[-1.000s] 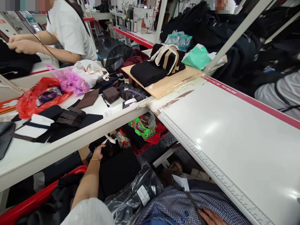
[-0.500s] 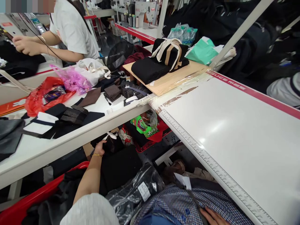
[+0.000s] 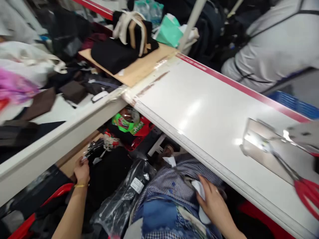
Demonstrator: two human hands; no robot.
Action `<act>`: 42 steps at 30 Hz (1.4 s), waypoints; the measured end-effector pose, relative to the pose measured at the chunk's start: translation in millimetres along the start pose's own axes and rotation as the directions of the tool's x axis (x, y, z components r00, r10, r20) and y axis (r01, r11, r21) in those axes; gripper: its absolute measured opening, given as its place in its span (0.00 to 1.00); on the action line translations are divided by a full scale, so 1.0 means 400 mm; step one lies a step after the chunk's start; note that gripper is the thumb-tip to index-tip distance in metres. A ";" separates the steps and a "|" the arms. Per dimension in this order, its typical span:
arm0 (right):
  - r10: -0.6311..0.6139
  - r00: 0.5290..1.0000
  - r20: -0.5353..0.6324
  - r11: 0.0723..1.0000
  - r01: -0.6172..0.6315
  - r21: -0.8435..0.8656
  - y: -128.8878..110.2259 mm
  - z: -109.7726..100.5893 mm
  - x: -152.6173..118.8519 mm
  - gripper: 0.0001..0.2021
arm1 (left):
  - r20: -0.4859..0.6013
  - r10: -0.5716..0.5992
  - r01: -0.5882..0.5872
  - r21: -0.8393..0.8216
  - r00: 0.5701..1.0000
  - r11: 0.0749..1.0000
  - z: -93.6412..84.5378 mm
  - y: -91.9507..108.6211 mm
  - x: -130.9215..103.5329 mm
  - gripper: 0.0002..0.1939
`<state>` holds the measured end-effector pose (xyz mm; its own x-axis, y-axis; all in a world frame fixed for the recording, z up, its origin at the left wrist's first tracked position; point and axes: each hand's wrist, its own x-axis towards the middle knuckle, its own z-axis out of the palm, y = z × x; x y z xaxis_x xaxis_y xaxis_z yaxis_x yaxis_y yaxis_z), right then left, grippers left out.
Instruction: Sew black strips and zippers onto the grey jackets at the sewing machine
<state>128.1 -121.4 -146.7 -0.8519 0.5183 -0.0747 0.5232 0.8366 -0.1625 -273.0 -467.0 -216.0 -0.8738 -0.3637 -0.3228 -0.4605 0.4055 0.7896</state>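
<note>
Red-handled metal scissors (image 3: pixel 302 188) now in view | right hand (image 3: pixel 214 200) further into view, fingers part-bent over white strip (image 3: pixel 198 188) on blue-checked lap cloth (image 3: pixel 159 184), pinch unclear | left hand (image 3: pixel 82 171) reaching below white bench edge (image 3: pixel 74 125), fingers at glossy black bundle (image 3: pixel 96 146), hold can't tell

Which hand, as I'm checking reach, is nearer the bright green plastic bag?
Left. The left hand is left of the bag and nearer the camera; the right hand is farther off to its right, by blue checked fabric.
</note>
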 end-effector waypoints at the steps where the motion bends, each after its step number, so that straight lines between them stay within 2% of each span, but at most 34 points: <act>1: 0.080 0.995 0.065 0.996 -0.082 0.036 0.000 -0.009 -0.008 0.26 | 0.035 0.050 -0.050 0.012 0.998 0.999 0.018 -0.002 -0.032 0.17; 3: 0.212 0.959 0.187 0.963 -0.237 0.128 0.004 -0.032 -0.020 0.26 | 0.160 0.157 -0.165 0.039 0.975 0.986 0.063 -0.005 -0.110 0.17; 4: 0.255 0.941 0.222 0.936 -0.298 0.189 0.008 -0.046 -0.024 0.24 | 0.263 0.199 -0.220 0.049 0.944 0.974 0.089 -0.006 -0.155 0.17; 5: 0.283 0.929 0.237 0.903 -0.342 0.261 0.012 -0.062 -0.028 0.23 | 0.389 0.222 -0.264 0.057 0.894 0.963 0.116 -0.006 -0.204 0.16; 6: 0.308 0.921 0.237 0.862 -0.376 0.341 0.016 -0.081 -0.032 0.22 | 0.526 0.223 -0.300 0.064 0.821 0.952 0.142 -0.007 -0.253 0.15; 7: 0.339 0.912 0.231 0.808 -0.408 0.425 0.021 -0.101 -0.036 0.20 | 0.654 0.212 -0.338 0.072 0.726 0.938 0.167 -0.008 -0.302 0.15; 9: 0.426 0.875 0.230 0.649 -0.473 0.596 0.034 -0.147 -0.050 0.20 | 0.824 0.185 -0.460 0.100 0.535 0.882 0.203 -0.018 -0.391 0.17; 10: 0.468 0.850 0.243 0.555 -0.497 0.668 0.042 -0.170 -0.059 0.20 | 0.863 0.184 -0.560 0.131 0.471 0.818 0.211 -0.028 -0.427 0.21; 11: 0.503 0.825 0.256 0.465 -0.508 0.725 0.051 -0.193 -0.071 0.20 | 0.880 0.183 -0.669 0.185 0.439 0.720 0.210 -0.042 -0.458 0.25; 12: 0.530 0.808 0.256 0.393 -0.502 0.770 0.060 -0.215 -0.084 0.21 | 0.881 0.181 -0.765 0.258 0.437 0.590 0.201 -0.060 -0.482 0.29; 13: 0.558 0.794 0.239 0.343 -0.483 0.806 0.069 -0.233 -0.098 0.21 | 0.872 0.177 -0.827 0.343 0.457 0.445 0.184 -0.081 -0.500 0.33; 15: 0.624 0.761 0.176 0.288 -0.433 0.854 0.085 -0.256 -0.125 0.20 | 0.827 0.156 -0.836 0.507 0.540 0.208 0.137 -0.127 -0.520 0.35; 16: 0.659 0.737 0.149 0.268 -0.415 0.870 0.091 -0.260 -0.137 0.20 | 0.797 0.145 -0.809 0.570 0.587 0.144 0.113 -0.149 -0.526 0.34; 17: 0.684 0.717 0.139 0.246 -0.405 0.881 0.095 -0.259 -0.147 0.19 | 0.768 0.142 -0.781 0.613 0.625 0.120 0.093 -0.168 -0.532 0.34; 20: 0.698 0.693 0.183 0.191 -0.426 0.884 0.097 -0.234 -0.162 0.19 | 0.692 0.185 -0.716 0.683 0.698 0.145 0.069 -0.207 -0.551 0.34; 23: 0.654 0.727 0.211 0.233 -0.458 0.858 0.084 -0.200 -0.158 0.20 | 0.669 0.238 -0.705 0.699 0.705 0.122 0.083 -0.223 -0.562 0.30; 26: 0.538 0.816 0.210 0.366 -0.450 0.815 0.072 -0.170 -0.152 0.22 | 0.686 0.223 -0.717 0.689 0.693 0.108 0.071 -0.235 -0.554 0.31; 29: 0.369 0.912 0.178 0.550 -0.369 0.749 0.069 -0.141 -0.147 0.21 | 0.698 0.239 -0.732 0.673 0.675 0.102 0.013 -0.252 -0.546 0.34; 31: 0.270 0.952 0.147 0.658 -0.294 0.693 0.066 -0.122 -0.145 0.20 | 0.665 0.240 -0.700 0.705 0.707 0.110 -0.022 -0.261 -0.545 0.35; 33: 0.188 0.972 0.144 0.725 -0.236 0.647 0.057 -0.108 -0.141 0.20 | 0.627 0.212 -0.659 0.738 0.749 0.143 -0.033 -0.260 -0.541 0.38; 36: 0.067 0.988 0.140 0.777 -0.139 0.614 0.037 -0.108 -0.133 0.20 | 0.621 0.169 -0.644 0.737 0.765 0.207 -0.006 -0.235 -0.522 0.38; 39: 0.018 0.997 0.081 0.790 -0.064 0.609 0.031 -0.129 -0.128 0.20 | 0.616 0.139 -0.628 0.730 0.775 0.268 0.028 -0.178 -0.484 0.24; 42: 0.059 0.998 0.037 0.793 -0.069 0.606 0.045 -0.149 -0.128 0.20 | 0.614 0.153 -0.627 0.708 0.774 0.325 0.026 -0.088 -0.444 0.10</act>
<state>182.4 -122.2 -87.2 -0.8198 0.5598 -0.1203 0.4605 0.5198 -0.7196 -103.2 -408.1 -191.8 -0.8429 0.2960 -0.4493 0.2875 0.9536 0.0889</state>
